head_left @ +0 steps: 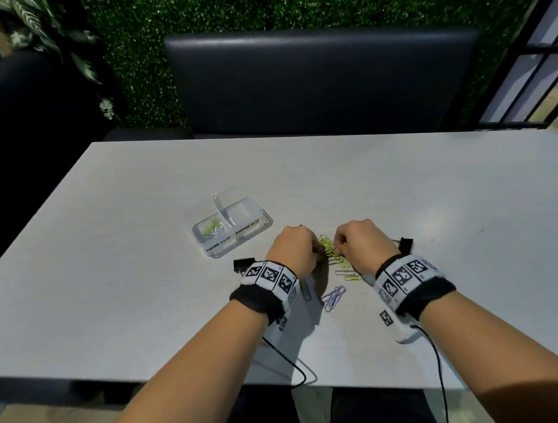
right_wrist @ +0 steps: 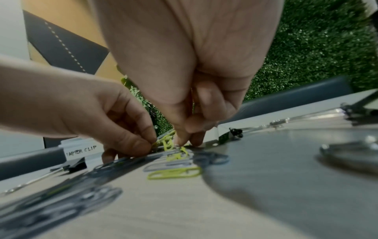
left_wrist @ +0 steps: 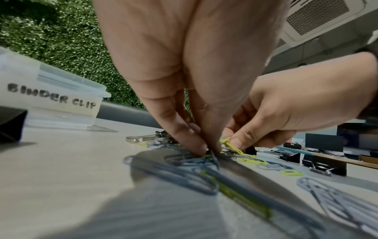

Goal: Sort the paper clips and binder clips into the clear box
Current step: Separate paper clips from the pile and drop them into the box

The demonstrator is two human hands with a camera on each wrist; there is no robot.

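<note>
A pile of yellow-green and silver-blue paper clips (head_left: 331,252) lies on the white table between my hands. My left hand (head_left: 294,252) pinches clips from the pile with fingertips (left_wrist: 201,149) down on the table. My right hand (head_left: 358,243) pinches yellow-green clips (right_wrist: 170,144) at the pile's other side. The clear box (head_left: 232,227) stands to the far left, with two compartments labelled PAPER CLIP and BINDER CLIP (left_wrist: 53,97); several paper clips lie in the left one. Black binder clips lie by my left wrist (head_left: 243,265) and by my right wrist (head_left: 405,244).
More silver-blue paper clips (head_left: 334,297) lie near the table's front, between my wrists. A dark padded bench (head_left: 320,79) stands behind the table (head_left: 438,197), with a green hedge wall beyond. Cables run from both wristbands over the front edge.
</note>
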